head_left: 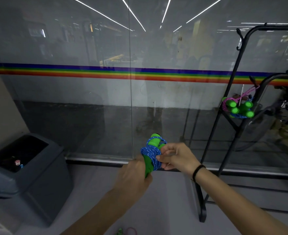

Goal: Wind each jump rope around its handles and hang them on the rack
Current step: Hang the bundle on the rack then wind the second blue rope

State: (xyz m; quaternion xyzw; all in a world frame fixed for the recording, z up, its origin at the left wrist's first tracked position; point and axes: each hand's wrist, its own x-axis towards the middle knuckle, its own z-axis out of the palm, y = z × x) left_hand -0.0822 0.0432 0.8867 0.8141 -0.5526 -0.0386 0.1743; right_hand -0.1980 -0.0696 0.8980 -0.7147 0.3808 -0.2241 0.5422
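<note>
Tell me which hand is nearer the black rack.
Right. The right hand pinches the blue rope just left of the rack. The left hand grips the green handles farther left, beyond the bundle.

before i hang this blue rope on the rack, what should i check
1. Blue rope coiled round the green handles: ok.
2. Loose end tucked in: cannot tell, the right hand pinches the coils and covers it.
3. Left hand grips the handles' lower end: ok.
4. Free hook on the rack: ok, the upper hook looks bare.
5. Hung bundles leave room: cannot tell.
6. All ropes wound: not ok, a pink rope lies on the floor.
</note>
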